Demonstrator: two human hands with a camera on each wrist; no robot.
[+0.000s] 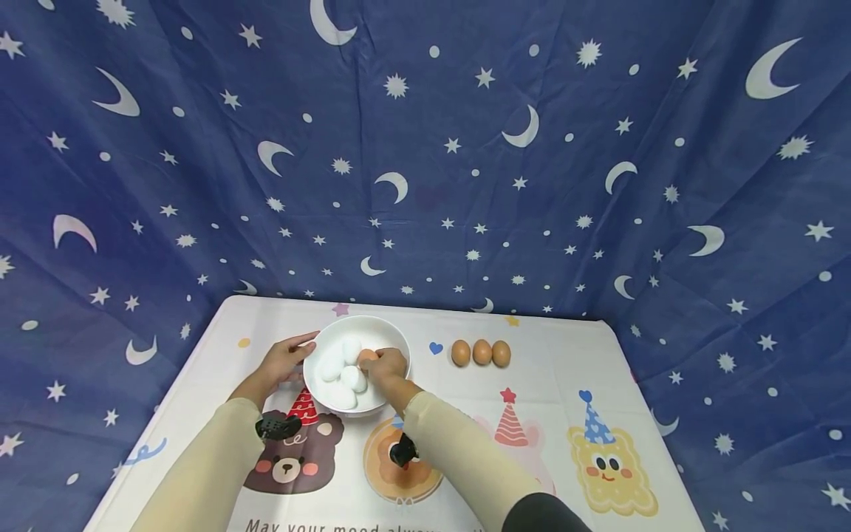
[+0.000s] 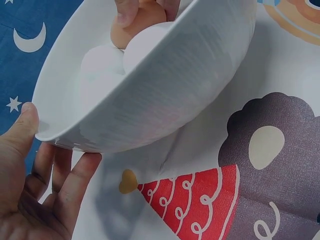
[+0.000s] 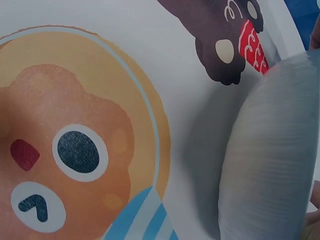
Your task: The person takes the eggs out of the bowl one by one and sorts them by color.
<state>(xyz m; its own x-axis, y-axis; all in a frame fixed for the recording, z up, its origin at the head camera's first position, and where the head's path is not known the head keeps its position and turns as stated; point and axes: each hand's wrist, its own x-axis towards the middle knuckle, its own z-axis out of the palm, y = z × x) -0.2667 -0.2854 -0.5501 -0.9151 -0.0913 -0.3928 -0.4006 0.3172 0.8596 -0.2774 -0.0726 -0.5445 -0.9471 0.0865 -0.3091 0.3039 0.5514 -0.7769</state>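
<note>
Gripping brown egg (image 2: pixel 142 22), left-wrist only.

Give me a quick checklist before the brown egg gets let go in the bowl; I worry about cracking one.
1. Right hand holds the brown egg inside the bowl: ok.
2. Left hand steadies the bowl at its rim, thumb on the edge: ok.
3. Bowl flat on the table: not ok; in the left wrist view it looks tipped.
4. Free spot among the white eggs: cannot tell; they crowd the bottom.
5. Brown egg already resting on a white egg: cannot tell.
6. Three brown eggs lie apart from the bowl, in a row: ok.
</note>
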